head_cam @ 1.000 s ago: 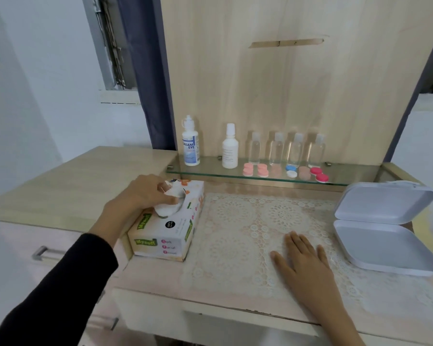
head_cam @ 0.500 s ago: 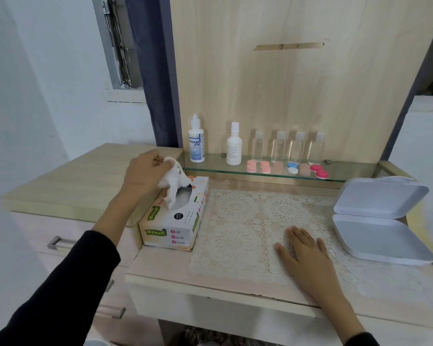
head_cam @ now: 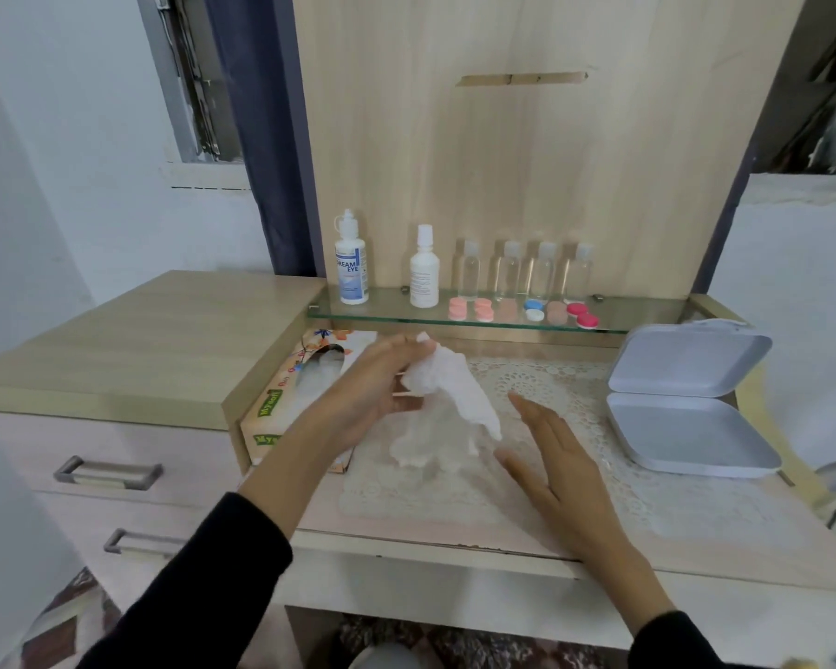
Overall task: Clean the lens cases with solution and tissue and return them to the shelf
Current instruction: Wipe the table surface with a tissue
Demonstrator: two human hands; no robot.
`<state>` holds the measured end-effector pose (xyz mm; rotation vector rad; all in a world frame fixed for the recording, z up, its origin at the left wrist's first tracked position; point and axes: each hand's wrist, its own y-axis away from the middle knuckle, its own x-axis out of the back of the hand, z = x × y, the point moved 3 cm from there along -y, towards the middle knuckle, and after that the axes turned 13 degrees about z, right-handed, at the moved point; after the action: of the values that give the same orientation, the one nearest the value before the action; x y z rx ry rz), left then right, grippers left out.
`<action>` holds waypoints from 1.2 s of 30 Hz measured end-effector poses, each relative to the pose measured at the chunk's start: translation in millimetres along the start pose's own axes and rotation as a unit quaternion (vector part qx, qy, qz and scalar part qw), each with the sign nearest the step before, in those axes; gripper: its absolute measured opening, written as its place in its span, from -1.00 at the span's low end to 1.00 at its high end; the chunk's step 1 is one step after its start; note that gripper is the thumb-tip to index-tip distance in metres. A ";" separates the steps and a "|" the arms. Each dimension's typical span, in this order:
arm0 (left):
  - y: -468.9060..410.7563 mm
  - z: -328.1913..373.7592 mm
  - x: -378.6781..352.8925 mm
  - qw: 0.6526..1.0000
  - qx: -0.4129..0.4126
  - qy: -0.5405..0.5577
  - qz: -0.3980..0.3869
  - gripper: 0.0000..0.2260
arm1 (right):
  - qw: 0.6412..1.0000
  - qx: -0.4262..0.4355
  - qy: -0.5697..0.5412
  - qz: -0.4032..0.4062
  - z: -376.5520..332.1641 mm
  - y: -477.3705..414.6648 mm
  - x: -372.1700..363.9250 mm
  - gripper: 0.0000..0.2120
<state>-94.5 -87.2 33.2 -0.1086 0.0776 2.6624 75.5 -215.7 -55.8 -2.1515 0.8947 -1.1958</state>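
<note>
My left hand [head_cam: 375, 386] holds a white tissue [head_cam: 450, 395] by its upper end above the lace mat, just right of the tissue box [head_cam: 290, 398]. The tissue hangs down to the right. My right hand [head_cam: 556, 456] is lifted off the mat with straight fingers, close to the tissue's lower end and not touching it. On the glass shelf [head_cam: 392, 311] lie several lens cases: pink ones [head_cam: 469, 310], a blue and white one [head_cam: 533, 310], a red one [head_cam: 582, 315]. Two solution bottles [head_cam: 352, 263] [head_cam: 424, 268] stand at the shelf's left.
Several small clear bottles [head_cam: 527, 272] stand behind the lens cases. An open white plastic box [head_cam: 686, 403] lies at the right of the table. The lace mat [head_cam: 551, 379] covers the table's middle. A raised wooden counter [head_cam: 141, 340] with drawers is at the left.
My left hand has pulled the tissue out of the box and carried it right, over the mat. My right hand has lifted from the mat and turned toward the tissue.
</note>
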 end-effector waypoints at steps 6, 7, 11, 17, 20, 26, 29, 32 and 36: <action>2.6 -41.2 -42.8 0.997 0.059 0.042 -0.032 -0.86 | 0.990 -0.065 -0.105 0.073 3.2 -0.7 4.0 -0.35; 2.0 -45.5 -45.6 0.996 0.069 0.054 -0.030 -0.84 | 0.990 -0.059 -0.103 0.079 5.2 -0.7 2.6 -0.45; 2.8 -57.3 -47.8 0.993 0.089 0.083 0.000 -0.87 | 0.987 -0.036 -0.125 0.091 13.6 -4.9 -1.6 -0.66; 7.5 -68.9 -37.2 0.996 0.000 0.024 0.084 -0.73 | 0.978 -0.084 -0.169 0.084 21.1 -15.1 3.4 -0.71; 12.2 -75.5 -31.2 0.996 -0.015 0.034 0.075 -0.71 | 0.991 -0.017 -0.113 0.076 14.6 -11.3 4.7 -0.70; 18.0 -94.2 -13.7 0.997 0.008 -0.053 0.049 -0.77 | 0.989 0.147 -0.003 -0.001 -0.4 22.0 7.4 -0.74; 23.1 -99.0 -5.3 0.993 -0.009 -0.118 0.018 -0.79 | 0.984 0.170 0.006 -0.054 0.2 32.6 14.2 -0.74; 24.9 -100.1 -1.6 0.982 -0.036 -0.186 -0.017 -0.76 | 0.982 0.166 0.004 -0.087 4.5 40.7 16.2 -0.74; 28.1 -96.0 -7.5 0.951 -0.108 -0.290 -0.028 -0.70 | 0.983 0.144 -0.016 -0.109 7.4 40.0 15.7 -0.78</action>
<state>-94.7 -122.7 -60.6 0.5907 -0.3998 2.5278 76.3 -252.5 -79.1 -2.0620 0.4456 -1.3018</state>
